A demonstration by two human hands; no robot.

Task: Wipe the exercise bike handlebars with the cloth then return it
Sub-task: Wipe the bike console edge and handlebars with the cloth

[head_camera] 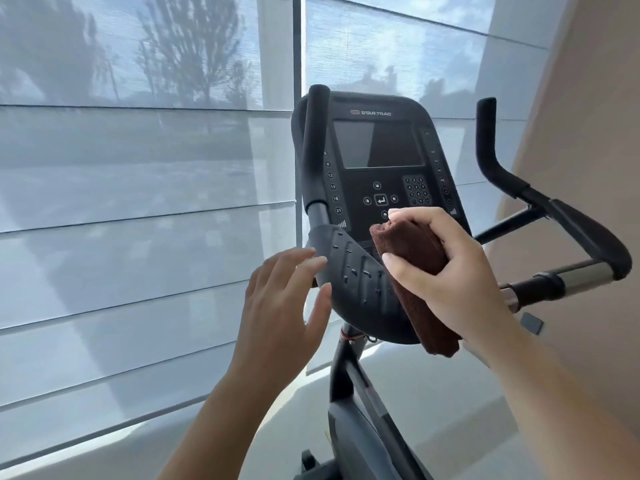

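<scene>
Two hands at work: right hand closed around folded brown cloth, fingers over top edge, thumb underneath; left hand open, fingers spread, holding nothing, just beside left pad of handlebars. Cloth pressed against right side of that pad, below console, lower end hanging free. Soft, light, limp; likely to unfold if pinched at one corner. Best gripped across folded middle, as now. Right bar not yet reached.

cloth before console, between handlebars
</scene>
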